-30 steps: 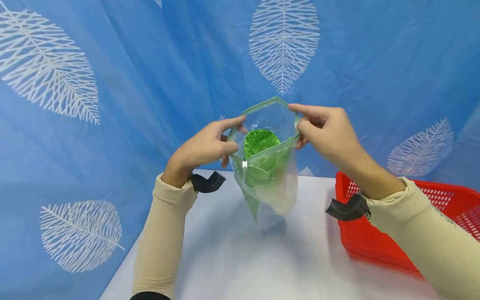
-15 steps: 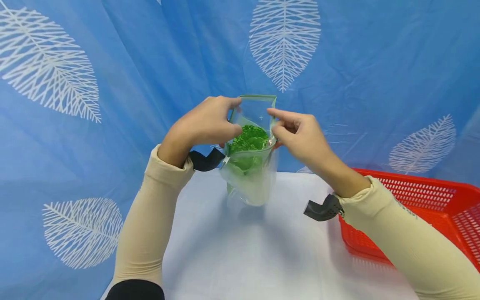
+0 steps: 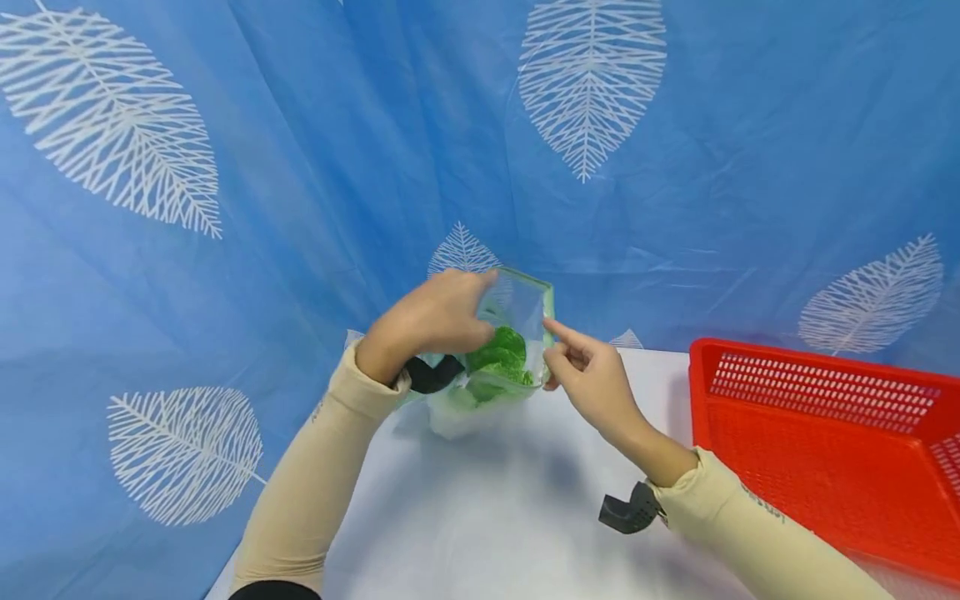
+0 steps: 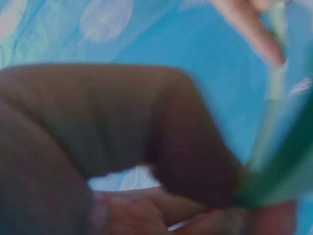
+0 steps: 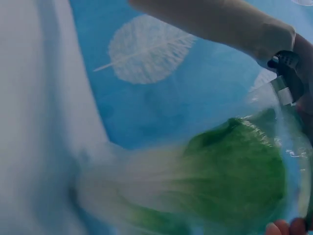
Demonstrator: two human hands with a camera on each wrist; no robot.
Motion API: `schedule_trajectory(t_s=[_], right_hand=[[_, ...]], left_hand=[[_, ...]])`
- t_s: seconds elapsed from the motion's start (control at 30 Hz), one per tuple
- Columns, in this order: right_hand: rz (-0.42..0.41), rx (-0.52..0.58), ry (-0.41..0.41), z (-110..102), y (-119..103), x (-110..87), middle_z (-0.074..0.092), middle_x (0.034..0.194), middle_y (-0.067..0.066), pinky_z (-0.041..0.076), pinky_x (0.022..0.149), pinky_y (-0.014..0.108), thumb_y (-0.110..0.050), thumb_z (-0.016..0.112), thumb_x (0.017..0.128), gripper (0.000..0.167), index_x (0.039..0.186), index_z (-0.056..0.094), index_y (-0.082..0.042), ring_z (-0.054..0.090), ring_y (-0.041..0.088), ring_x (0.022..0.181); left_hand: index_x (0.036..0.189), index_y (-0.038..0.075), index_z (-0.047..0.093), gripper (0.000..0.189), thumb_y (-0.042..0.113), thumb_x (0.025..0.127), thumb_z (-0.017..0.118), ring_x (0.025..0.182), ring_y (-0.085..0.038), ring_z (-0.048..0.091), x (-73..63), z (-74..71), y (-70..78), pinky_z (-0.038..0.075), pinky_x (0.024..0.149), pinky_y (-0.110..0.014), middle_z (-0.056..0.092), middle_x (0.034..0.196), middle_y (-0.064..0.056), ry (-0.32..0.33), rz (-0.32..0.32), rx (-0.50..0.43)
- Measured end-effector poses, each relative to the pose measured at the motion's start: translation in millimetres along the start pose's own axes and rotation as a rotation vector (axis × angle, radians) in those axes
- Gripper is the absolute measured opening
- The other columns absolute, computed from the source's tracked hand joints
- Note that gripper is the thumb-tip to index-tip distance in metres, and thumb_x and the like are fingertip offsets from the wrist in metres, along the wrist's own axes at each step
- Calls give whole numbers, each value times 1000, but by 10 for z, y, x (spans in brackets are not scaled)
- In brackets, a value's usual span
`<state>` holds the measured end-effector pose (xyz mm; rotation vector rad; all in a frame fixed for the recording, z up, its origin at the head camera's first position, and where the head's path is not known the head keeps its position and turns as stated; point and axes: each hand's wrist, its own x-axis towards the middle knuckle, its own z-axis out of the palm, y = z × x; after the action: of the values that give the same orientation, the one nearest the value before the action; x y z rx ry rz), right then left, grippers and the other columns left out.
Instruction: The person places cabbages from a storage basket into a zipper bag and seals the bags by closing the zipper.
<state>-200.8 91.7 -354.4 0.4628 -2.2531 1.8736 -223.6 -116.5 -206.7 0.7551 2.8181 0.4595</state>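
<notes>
A clear zip bag (image 3: 550, 302) with a pale green edge hangs mouth-up over the white table, tilted. Inside is a leafy green vegetable (image 3: 504, 350); the right wrist view shows its pale stalk end pointing down and its green leaves (image 5: 239, 166) near the mouth. My left hand (image 3: 438, 317) grips the bag's left rim, its bent finger over the green edge in the blurred left wrist view. At the opposite side my right hand (image 3: 592, 379) pinches the rim between thumb and fingers, index finger extended along the edge. The slider (image 5: 284, 96) sits near the left wrist in the right wrist view.
A red perforated plastic basket (image 3: 817, 360) stands on the table's right side. Behind the white table (image 3: 525, 508) hangs a blue sheet (image 3: 420, 150) with white leaf prints. Black mounts (image 3: 628, 510) stick out from both wrists.
Both hands have first brought the bag leftward with its mouth narrowing, then lowered it toward the table and tilted it. The bag stays held, with the vegetable inside; the right arm clears more of the basket.
</notes>
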Motion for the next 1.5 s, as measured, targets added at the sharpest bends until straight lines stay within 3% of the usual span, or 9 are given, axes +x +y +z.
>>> schedule_trajectory(t_s=[0.13, 0.23, 0.43, 0.6, 0.73, 0.83, 0.93, 1.13, 1.5], right_hand=[[53, 28, 139, -47, 223, -281, 62, 82, 11, 49, 51, 28, -11, 60, 102, 46, 148, 56, -12, 61, 19, 60], [116, 82, 251, -72, 400, -470, 58, 80, 10, 47, 52, 25, -9, 61, 102, 47, 148, 55, -12, 54, 16, 58], [233, 120, 349, -123, 709, -825, 51, 81, 4, 45, 59, 20, -6, 50, 106, 51, 157, 44, -13, 48, 11, 66], [290, 319, 349, -175, 899, -1175, 43, 79, 2, 33, 50, 27, -7, 32, 110, 50, 160, 28, -10, 39, 12, 58], [270, 299, 303, -217, 972, -1422, 41, 79, 2, 28, 46, 35, -11, 29, 112, 47, 159, 25, -7, 36, 17, 55], [253, 199, 298, -249, 973, -1528, 43, 78, 2, 30, 44, 36, -14, 31, 113, 45, 158, 28, -5, 37, 16, 53], [212, 85, 317, -260, 969, -1604, 44, 76, 3, 35, 42, 33, -10, 33, 113, 45, 156, 32, -2, 38, 12, 53], [22, -13, 294, -181, 961, -1778, 52, 70, 5, 41, 43, 30, 7, 42, 105, 52, 156, 39, -4, 47, 16, 55], [86, 17, 298, 49, 849, -1886, 72, 83, 4, 58, 54, 33, 5, 63, 98, 47, 144, 56, -4, 69, 18, 70]], left_hand=[[162, 5, 25, 82, 4, 87, 58, 47, -8, 21, 102, 447, 85, 35, 54, -27, 68, 120, -9, -18, 119, -68], [162, 7, 28, 82, 5, 87, 60, 48, -8, 24, 153, 763, 155, 41, 64, -27, 37, 162, -9, -3, 176, -145], [158, 4, 36, 78, 8, 86, 65, 80, -7, 62, 268, 1477, 329, 47, 81, -22, 38, 160, -13, 56, 230, -148], [155, 7, 45, 75, 13, 84, 68, 90, -5, 65, 341, 2081, 406, 49, 68, -14, 47, 154, -13, 101, 253, 31], [155, 15, 47, 72, 17, 86, 70, 48, -4, 38, 301, 2308, 401, 32, 42, -18, 52, 150, -12, 158, 273, 90], [148, 16, 57, 58, 20, 91, 70, 60, -2, 58, 198, 2305, 385, 46, 54, -16, 58, 145, -11, 226, 328, 70], [137, 16, 67, 43, 19, 94, 69, 80, -1, 64, 42, 2241, 356, 49, 66, -13, 65, 134, -6, 295, 410, -37], [127, 15, 73, 31, 11, 97, 69, 57, 3, 40, -313, 2321, 178, 38, 51, -11, 58, 79, 12, 395, 424, -426], [143, 9, 60, 39, 19, 106, 58, 45, 1, 54, -537, 2962, 65, 49, 39, -22, 75, 78, -7, 195, 193, -1129]])
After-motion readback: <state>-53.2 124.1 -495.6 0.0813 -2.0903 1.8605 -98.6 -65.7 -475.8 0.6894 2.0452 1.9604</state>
